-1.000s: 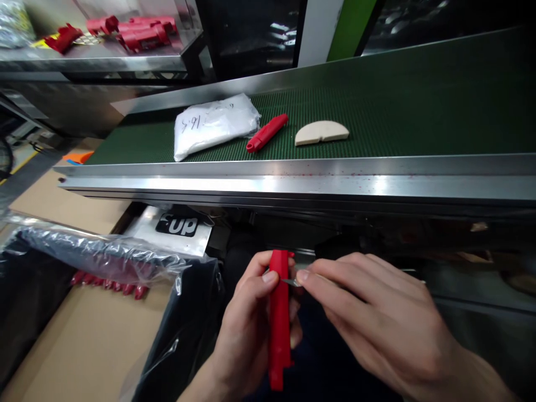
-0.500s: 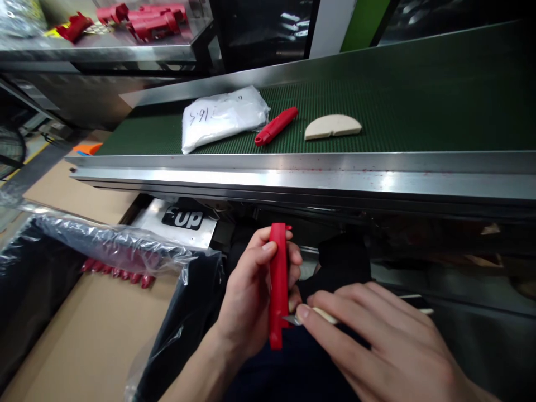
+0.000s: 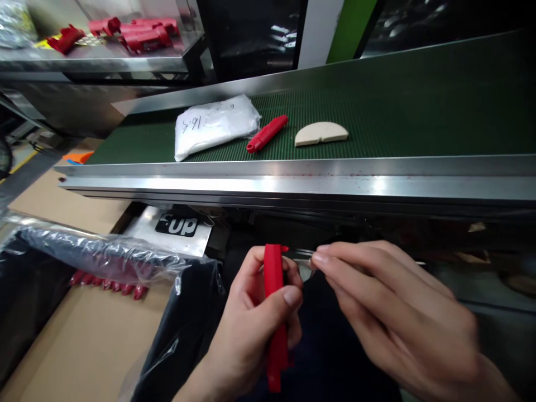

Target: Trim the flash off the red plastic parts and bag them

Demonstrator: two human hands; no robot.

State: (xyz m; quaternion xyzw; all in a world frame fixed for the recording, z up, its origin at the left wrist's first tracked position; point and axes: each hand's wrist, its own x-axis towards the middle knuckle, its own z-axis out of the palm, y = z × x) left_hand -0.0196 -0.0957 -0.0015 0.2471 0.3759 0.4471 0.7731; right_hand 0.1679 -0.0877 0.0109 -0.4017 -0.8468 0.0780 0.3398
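Observation:
My left hand (image 3: pixel 255 329) is wrapped around a long red plastic part (image 3: pixel 274 312), held upright below the conveyor's edge. My right hand (image 3: pixel 389 312) is pinched on a small knife with a pale handle; its blade tip (image 3: pixel 307 262) shows by the part's upper end. On the green conveyor belt (image 3: pixel 419 111) lie another red plastic part (image 3: pixel 267 133), a white bag (image 3: pixel 215 124) with handwritten numbers, and a beige half-round piece (image 3: pixel 321 133).
The conveyor's steel rail (image 3: pixel 293 181) runs across in front of me. At the left, a cardboard box (image 3: pixel 84 340) lined with clear plastic (image 3: pixel 104 254) holds several red parts (image 3: pixel 109 282). More red parts (image 3: pixel 129 30) lie on a steel shelf at the top left.
My right hand moved the blade down along the red part, then back up to its top end. My left thumb has shifted across the front of the part.

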